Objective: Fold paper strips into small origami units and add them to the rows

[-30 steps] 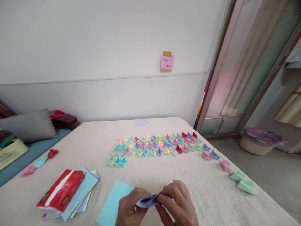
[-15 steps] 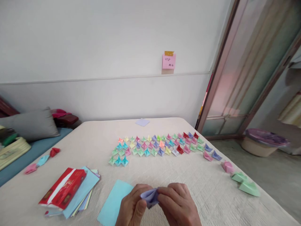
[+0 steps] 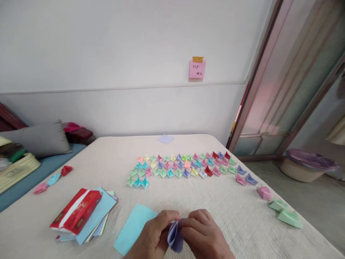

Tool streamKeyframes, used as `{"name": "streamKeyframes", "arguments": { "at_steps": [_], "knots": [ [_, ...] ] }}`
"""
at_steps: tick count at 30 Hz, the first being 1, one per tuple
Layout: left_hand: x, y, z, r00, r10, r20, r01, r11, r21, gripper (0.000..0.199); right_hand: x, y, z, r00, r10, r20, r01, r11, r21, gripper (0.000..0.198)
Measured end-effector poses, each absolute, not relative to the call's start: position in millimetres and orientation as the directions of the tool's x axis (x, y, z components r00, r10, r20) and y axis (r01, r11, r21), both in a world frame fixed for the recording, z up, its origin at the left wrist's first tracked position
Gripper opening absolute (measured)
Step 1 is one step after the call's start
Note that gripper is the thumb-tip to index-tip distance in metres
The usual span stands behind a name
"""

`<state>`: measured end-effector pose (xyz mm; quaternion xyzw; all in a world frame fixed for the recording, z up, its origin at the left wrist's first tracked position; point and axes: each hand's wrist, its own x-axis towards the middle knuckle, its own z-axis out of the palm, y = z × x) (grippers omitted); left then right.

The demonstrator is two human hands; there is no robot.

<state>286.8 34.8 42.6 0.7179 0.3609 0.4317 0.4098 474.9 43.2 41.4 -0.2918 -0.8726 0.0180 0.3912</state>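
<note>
My left hand point(image 3: 152, 237) and my right hand point(image 3: 206, 235) meet at the bottom middle of the view, both pinching a small folded piece of lavender paper point(image 3: 175, 237) just above the table. A light blue paper sheet point(image 3: 132, 228) lies flat under my left hand. Beyond my hands, several small folded paper shapes point(image 3: 178, 167) in many colours lie in rows on the cream tablecloth point(image 3: 113, 162).
A red packet point(image 3: 77, 212) rests on a stack of coloured sheets point(image 3: 104, 212) at the left. More folded pieces lie near the right table edge point(image 3: 285, 216) and the left edge point(image 3: 52, 178). A pale sheet point(image 3: 165, 139) lies at the far edge. A basin point(image 3: 307, 165) stands on the floor.
The lavender paper went from a flat horizontal fold between my fingers to a bunched, rounded shape hanging downward. My view shifted slightly left, so everything drifted right.
</note>
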Motion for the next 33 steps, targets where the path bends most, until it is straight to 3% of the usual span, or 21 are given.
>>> {"name": "streamKeyframes", "arguments": {
  "at_steps": [4, 6, 8, 10, 12, 14, 17, 22, 26, 33],
  "knots": [
    [283, 36, 51, 0.519, 0.81, 0.272, 0.272, -0.458, 0.846, 0.029, 474, 43, 39, -0.539, 0.554, 0.635, 0.439, 0.828, -0.349, 0.02],
    [280, 36, 54, 0.529, 0.83, 0.179, 0.26, -0.359, 0.897, 0.024, 476, 43, 40, -0.552, 0.577, 0.602, 0.373, 0.816, -0.441, 0.017],
    [279, 38, 53, 0.511, 0.851, 0.122, 0.191, -0.251, 0.949, 0.017, 478, 43, 42, -0.555, 0.643, 0.529, 0.274, 0.741, -0.613, 0.014],
    [280, 39, 51, 0.482, 0.875, 0.052, 0.068, -0.096, 0.993, 0.016, 479, 43, 42, -0.518, 0.769, 0.375, 0.149, 0.513, -0.845, 0.01],
    [284, 40, 51, 0.46, 0.885, -0.07, -0.073, 0.116, 0.991, 0.02, 480, 42, 40, -0.483, 0.863, 0.152, -0.031, 0.156, -0.987, 0.01],
    [288, 39, 51, 0.48, 0.854, -0.2, -0.192, 0.324, 0.926, 0.026, 479, 40, 37, -0.465, 0.885, -0.019, -0.23, -0.141, -0.963, 0.013],
    [295, 36, 52, 0.495, 0.83, -0.256, -0.349, 0.46, 0.816, 0.034, 474, 38, 33, -0.439, 0.89, -0.121, -0.432, -0.327, -0.84, 0.012],
    [301, 31, 47, 0.519, 0.794, -0.316, -0.45, 0.568, 0.689, 0.03, 467, 35, 29, -0.463, 0.868, -0.18, -0.59, -0.454, -0.667, 0.008],
    [300, 32, 45, 0.54, 0.779, -0.319, -0.503, 0.603, 0.619, 0.035, 463, 36, 22, -0.494, 0.857, -0.144, -0.656, -0.477, -0.585, 0.008],
    [294, 38, 36, 0.49, 0.806, -0.331, -0.518, 0.575, 0.633, 0.036, 464, 38, 26, -0.499, 0.862, -0.088, -0.706, -0.463, -0.536, 0.016]
  ]
}}
